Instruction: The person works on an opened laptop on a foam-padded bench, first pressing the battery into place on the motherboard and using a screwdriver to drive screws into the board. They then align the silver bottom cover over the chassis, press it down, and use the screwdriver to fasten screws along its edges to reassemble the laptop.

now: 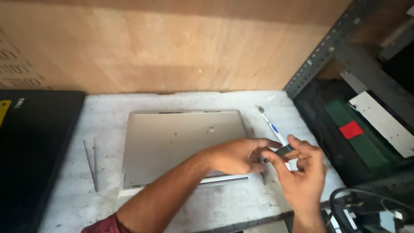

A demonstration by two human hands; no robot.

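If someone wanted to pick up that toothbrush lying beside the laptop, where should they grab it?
Probably the upper handle of the toothbrush, just below the bristle head, pinched from above across its narrow width. It lies flat on the table, that end is clear, and the lower end is hidden behind the hands.

a small electronics repair workshop: left of the fingers point(276, 152) a closed silver laptop point(181, 144) lies on a scuffed white table point(224, 203), a toothbrush point(271, 125) just behind them, a slotted metal rack point(323, 47) with circuit boards point(358, 129) to their right, plywood wall point(172, 47) beyond
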